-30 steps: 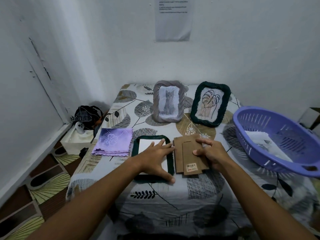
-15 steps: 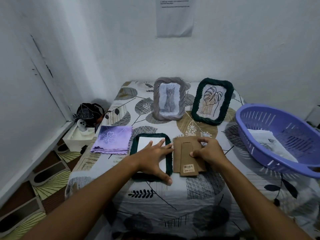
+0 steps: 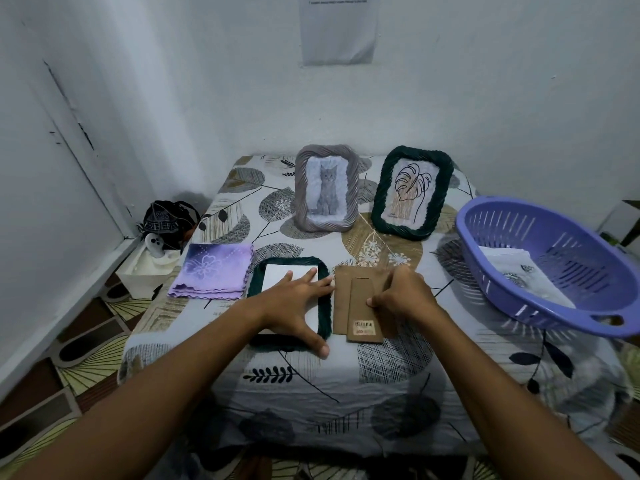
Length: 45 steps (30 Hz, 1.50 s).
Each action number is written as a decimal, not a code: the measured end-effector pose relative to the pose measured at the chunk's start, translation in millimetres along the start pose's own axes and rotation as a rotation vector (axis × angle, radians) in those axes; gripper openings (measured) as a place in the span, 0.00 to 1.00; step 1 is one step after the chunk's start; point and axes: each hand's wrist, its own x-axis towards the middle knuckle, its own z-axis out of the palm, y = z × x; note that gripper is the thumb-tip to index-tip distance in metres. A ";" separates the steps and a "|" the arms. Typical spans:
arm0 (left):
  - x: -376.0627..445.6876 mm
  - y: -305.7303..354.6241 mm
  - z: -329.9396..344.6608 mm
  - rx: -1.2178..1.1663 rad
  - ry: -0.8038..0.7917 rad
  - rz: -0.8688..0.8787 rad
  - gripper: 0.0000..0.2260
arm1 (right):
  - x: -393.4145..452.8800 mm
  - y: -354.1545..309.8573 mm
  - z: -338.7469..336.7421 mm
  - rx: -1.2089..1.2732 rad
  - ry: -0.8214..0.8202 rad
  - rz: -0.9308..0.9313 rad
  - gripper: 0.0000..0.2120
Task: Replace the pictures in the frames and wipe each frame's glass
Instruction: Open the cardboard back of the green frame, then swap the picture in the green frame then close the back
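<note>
Where the wall meets the floor at far left, a dark bundle [image 3: 171,216] on a white box [image 3: 147,271] is too dim to identify. On the bench [image 3: 346,382], a folded purple cloth [image 3: 213,271] lies beside a dark green frame [image 3: 254,282] lying face down, its white sheet [image 3: 277,275] half covered by the left hand [image 3: 294,303], fingers spread flat. Just right, the right hand [image 3: 405,292] curls over the brown backing board [image 3: 360,303], pinching its edge; the fingertips are hidden. Both hands sit as before. Behind stand a cat picture [image 3: 325,188] and a leaf picture [image 3: 412,192]. A purple basket [image 3: 554,258], cut off earlier, now shows whole; its papers [image 3: 512,268] are blurred.
</note>
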 end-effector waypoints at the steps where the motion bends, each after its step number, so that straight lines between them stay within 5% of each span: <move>1: -0.6 0.6 -0.1 -0.010 0.009 0.002 0.52 | -1.5 0.2 -0.4 -0.013 -0.003 0.005 0.26; 7: -18.8 -11.9 0.3 -0.293 0.394 -0.034 0.45 | -17.9 -13.5 5.9 0.236 0.172 -0.186 0.18; 11: -37.1 -26.8 0.2 -0.382 0.591 -0.067 0.38 | -25.1 -45.3 18.0 0.407 0.000 -0.247 0.11; 17: -49.5 -47.3 12.8 -0.432 0.547 -0.160 0.48 | -24.8 -66.5 41.8 0.278 -0.029 -0.201 0.08; 27: -45.5 -50.6 15.6 -0.489 0.565 -0.167 0.48 | -19.8 -72.1 51.9 0.292 0.067 -0.162 0.10; 45: -46.5 -50.0 15.2 -0.492 0.557 -0.138 0.45 | -7.7 -78.6 49.4 0.541 -0.034 -0.038 0.11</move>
